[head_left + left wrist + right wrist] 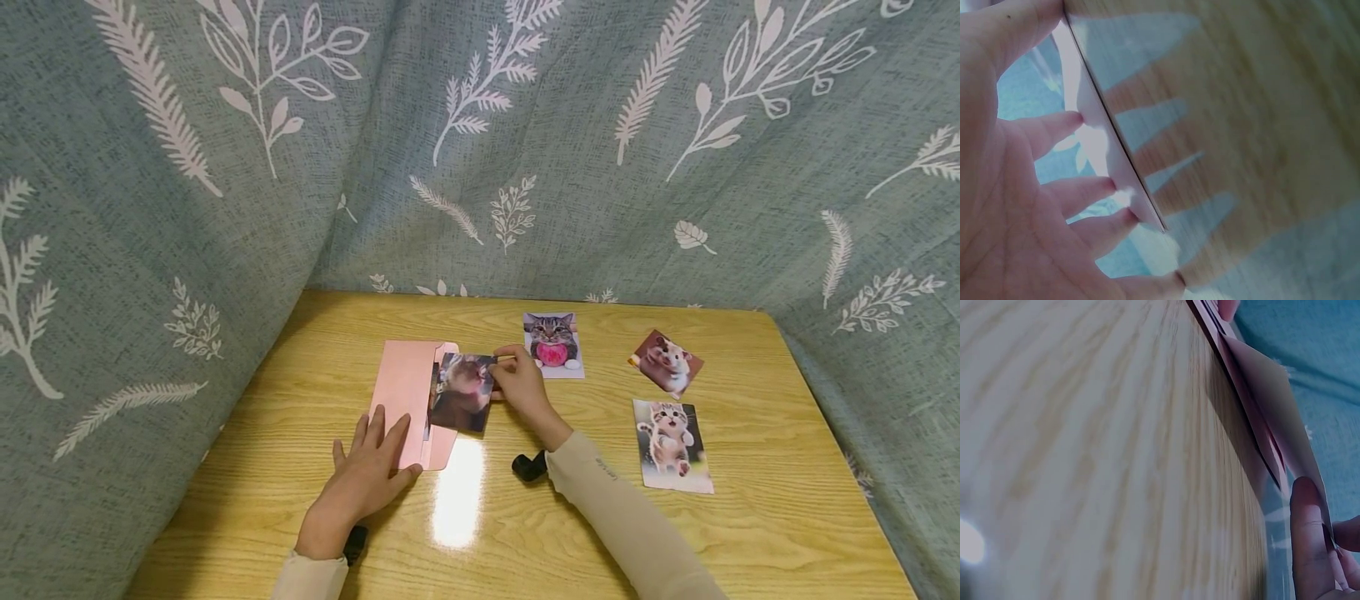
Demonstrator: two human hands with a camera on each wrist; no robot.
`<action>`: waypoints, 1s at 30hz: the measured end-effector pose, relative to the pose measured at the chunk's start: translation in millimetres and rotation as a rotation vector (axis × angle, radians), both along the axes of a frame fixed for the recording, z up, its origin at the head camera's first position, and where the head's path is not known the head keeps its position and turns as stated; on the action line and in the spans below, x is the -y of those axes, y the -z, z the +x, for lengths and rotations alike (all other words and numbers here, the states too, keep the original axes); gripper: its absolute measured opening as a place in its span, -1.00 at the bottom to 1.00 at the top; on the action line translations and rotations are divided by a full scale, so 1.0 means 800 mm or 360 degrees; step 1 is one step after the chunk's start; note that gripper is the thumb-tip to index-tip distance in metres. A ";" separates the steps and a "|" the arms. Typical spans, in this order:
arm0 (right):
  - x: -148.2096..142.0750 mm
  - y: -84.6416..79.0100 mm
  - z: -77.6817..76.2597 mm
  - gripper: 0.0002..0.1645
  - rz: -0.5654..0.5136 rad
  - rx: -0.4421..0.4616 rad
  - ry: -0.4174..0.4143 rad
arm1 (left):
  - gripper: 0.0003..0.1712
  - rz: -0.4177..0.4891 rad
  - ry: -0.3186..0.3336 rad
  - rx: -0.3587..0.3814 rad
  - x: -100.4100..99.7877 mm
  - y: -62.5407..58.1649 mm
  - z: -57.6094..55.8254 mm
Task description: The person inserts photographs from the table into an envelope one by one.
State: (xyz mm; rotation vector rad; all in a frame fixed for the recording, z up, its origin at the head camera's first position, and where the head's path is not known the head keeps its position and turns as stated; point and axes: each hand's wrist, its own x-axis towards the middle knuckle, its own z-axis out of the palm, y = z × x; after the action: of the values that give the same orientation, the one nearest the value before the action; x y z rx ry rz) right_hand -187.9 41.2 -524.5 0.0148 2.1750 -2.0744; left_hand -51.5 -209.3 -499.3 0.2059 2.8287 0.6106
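Note:
A pink envelope (401,375) lies flat on the table with its opening and flap on the right. The fingers of my left hand (363,479) are spread and rest on the envelope's lower part; the left wrist view shows their tips along its edge. My right hand (525,387) pinches the right edge of a dark, glossy photo card (461,400) between thumb and fingers. In the right wrist view the card (1272,387) is tilted, its far edge at the envelope's opening. Glare blurs its picture. A strip of another printed card (427,425) shows at the opening.
A cat photo with a pink ball (553,350) lies just beyond my right hand. Farther right are a hamster photo (666,364) and a kitten photo (672,447). A patterned grey-green curtain (525,208) encloses the wooden table (787,500) at the back and sides.

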 end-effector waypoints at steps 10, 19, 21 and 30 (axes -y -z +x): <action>0.020 0.000 -0.001 -0.65 -0.0026 0.0047 -0.0030 | -0.08 0.0000 -0.0008 0.0011 0.000 -0.001 0.000; 0.039 -0.002 -0.002 -0.64 -0.0014 0.0070 -0.0085 | -0.09 -0.0018 -0.0009 0.0022 0.000 -0.001 0.000; 0.043 -0.002 -0.003 -0.65 -0.0015 0.0076 -0.0089 | -0.09 -0.0018 -0.0007 0.0021 0.000 -0.001 0.000; 0.058 -0.002 -0.002 -0.66 -0.0020 0.0087 -0.0118 | -0.09 -0.0025 -0.0006 0.0007 0.001 0.000 0.000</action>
State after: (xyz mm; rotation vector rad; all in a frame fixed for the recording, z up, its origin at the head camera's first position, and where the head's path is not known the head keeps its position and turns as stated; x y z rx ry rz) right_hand -189.8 -5.1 -522.7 -0.0105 2.0982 -2.0234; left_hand -51.8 -209.8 -499.3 0.1964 2.8293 0.5891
